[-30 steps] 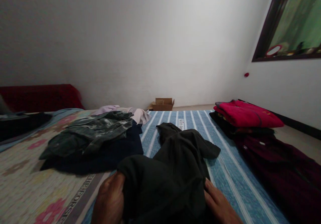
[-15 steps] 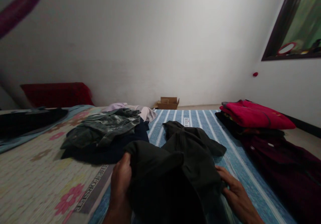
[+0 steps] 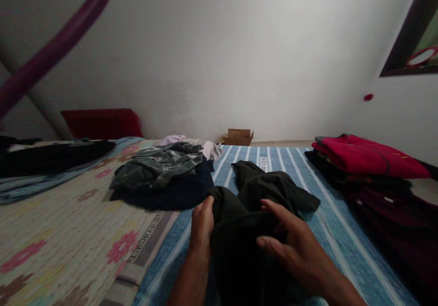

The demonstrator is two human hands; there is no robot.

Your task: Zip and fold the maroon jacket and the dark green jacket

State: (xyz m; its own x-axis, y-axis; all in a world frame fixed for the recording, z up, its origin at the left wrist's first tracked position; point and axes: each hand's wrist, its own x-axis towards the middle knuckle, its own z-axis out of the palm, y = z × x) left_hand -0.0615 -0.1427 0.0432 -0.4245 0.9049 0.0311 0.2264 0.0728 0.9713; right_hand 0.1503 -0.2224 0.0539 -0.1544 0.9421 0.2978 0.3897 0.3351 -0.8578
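Observation:
A dark olive garment [image 3: 260, 192] lies rumpled on the blue striped sheet, its near part raised and its dark inside facing me. Whether it is trousers or a top, I cannot tell. My left hand [image 3: 202, 221] is closed on the garment's left edge, the fingers hidden behind the cloth. Over the right side of the same garment is my right hand [image 3: 297, 246], its thumb and fingers spread apart. Those fingers are close to the cloth but do not visibly grip it.
To the left sits a pile with a grey-green patterned garment [image 3: 157, 162] over navy cloth [image 3: 167, 194]. Dark clothes [image 3: 58, 155] lie farther left. A red folded garment [image 3: 369, 155] and maroon clothing [image 3: 386, 224] are at right. A cardboard box [image 3: 238, 137] stands by the wall.
My right hand has let go of the garment's right edge and moved left over it, fingers opening. My left hand keeps its hold. The view has turned slightly left.

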